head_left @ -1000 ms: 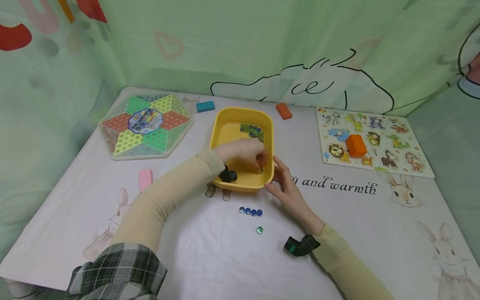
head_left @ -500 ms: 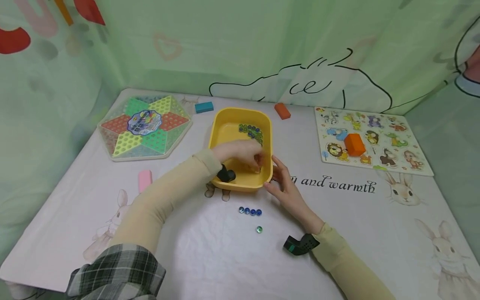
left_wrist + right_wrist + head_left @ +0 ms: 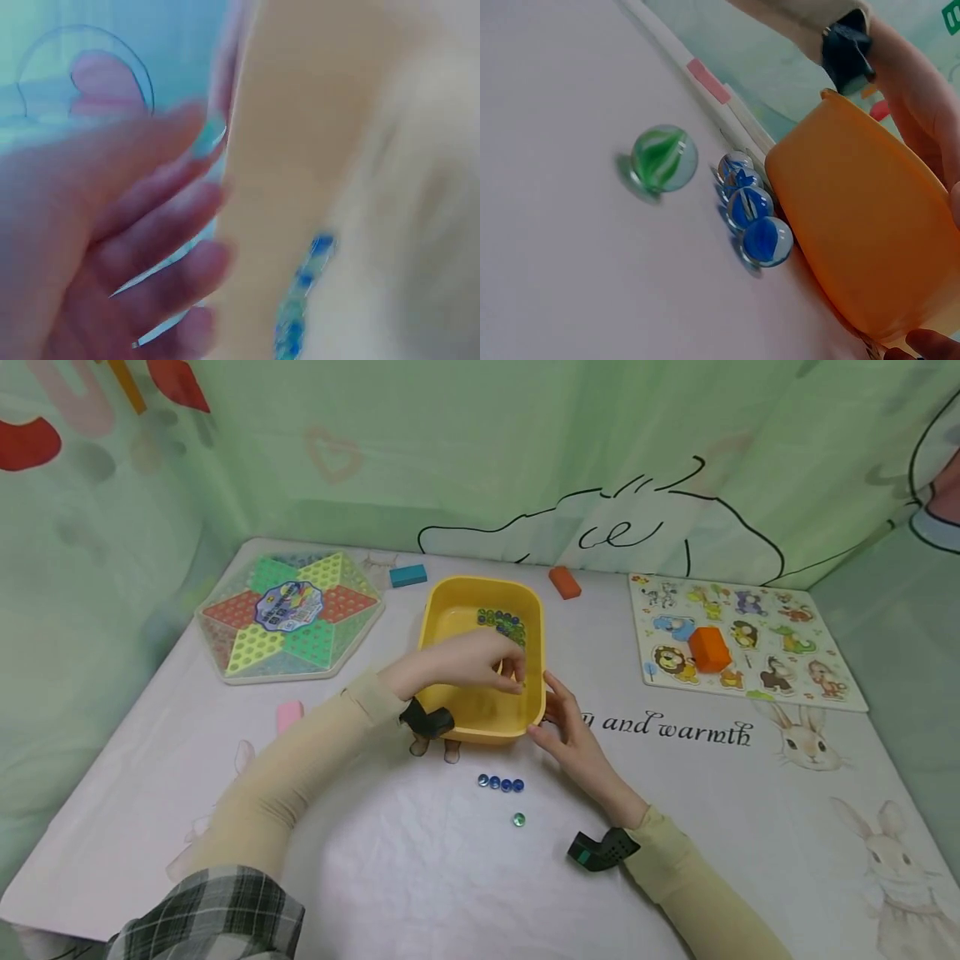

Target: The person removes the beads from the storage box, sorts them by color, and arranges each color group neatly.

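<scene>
A yellow tub (image 3: pixel 448 620) stands mid-table with a cluster of blue and green marbles (image 3: pixel 504 622) at its far end, blurred in the left wrist view (image 3: pixel 301 296). My left hand (image 3: pixel 471 662) hovers inside the tub with fingers curled; its fingertips (image 3: pixel 196 150) seem to pinch a small greenish marble (image 3: pixel 208 135), though that view is blurred. My right hand (image 3: pixel 564 720) rests with straight fingers against the tub's near right corner. In front of the tub lie a short row of blue marbles (image 3: pixel 501 783) (image 3: pixel 748 210) and one green marble (image 3: pixel 518 819) (image 3: pixel 664 157).
A hexagonal checkers board (image 3: pixel 291 612) sits at the back left, with a teal block (image 3: pixel 408 575) and an orange block (image 3: pixel 565 582) behind the tub. A pink block (image 3: pixel 288 716) lies left of my arm. An animal puzzle board (image 3: pixel 795 672) carrying an orange block (image 3: pixel 709 648) is on the right.
My left hand has risen from the tub's near right corner and drawn back a little, the forearm swinging left. The right hand and the marbles on the table have not moved.
</scene>
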Tool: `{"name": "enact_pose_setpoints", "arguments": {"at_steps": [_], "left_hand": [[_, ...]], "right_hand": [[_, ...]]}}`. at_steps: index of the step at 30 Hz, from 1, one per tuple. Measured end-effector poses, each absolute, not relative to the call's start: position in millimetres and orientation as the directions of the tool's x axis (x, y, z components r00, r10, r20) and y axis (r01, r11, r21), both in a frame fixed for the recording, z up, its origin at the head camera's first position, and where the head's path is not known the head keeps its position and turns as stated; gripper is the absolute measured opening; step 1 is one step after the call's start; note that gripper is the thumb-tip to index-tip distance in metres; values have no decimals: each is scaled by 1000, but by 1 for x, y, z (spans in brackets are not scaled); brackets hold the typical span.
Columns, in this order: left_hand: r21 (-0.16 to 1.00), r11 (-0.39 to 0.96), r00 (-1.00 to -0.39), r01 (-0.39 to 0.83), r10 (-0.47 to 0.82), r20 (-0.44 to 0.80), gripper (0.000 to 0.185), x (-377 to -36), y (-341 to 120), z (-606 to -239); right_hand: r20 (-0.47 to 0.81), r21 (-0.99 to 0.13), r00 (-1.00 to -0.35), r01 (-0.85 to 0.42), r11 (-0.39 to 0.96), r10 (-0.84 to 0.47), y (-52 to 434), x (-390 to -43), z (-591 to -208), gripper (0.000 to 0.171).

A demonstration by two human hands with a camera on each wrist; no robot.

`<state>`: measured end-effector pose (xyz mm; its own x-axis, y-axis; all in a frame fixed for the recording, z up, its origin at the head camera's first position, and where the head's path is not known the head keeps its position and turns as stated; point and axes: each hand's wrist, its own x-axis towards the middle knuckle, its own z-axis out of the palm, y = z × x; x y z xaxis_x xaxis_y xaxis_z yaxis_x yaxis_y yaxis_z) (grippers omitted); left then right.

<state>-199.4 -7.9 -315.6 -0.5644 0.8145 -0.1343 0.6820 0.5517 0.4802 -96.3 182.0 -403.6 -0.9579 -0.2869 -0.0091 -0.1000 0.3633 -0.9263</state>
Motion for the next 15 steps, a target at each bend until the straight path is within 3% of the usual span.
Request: {"name": "enact_pose_setpoints", "arguments": {"at_steps": [8,15], "left_hand": [[504,504,-593,702,805,22,18,-165,-23,-311],[478,453,-576,753,805,144,16,-135,-30,-322]], "right_hand": [[1,-926,-958,-110,362,-288,182,-96,-403,72],[14,-924,-958,-121,362,-286,182,-97,-405,73]]}}
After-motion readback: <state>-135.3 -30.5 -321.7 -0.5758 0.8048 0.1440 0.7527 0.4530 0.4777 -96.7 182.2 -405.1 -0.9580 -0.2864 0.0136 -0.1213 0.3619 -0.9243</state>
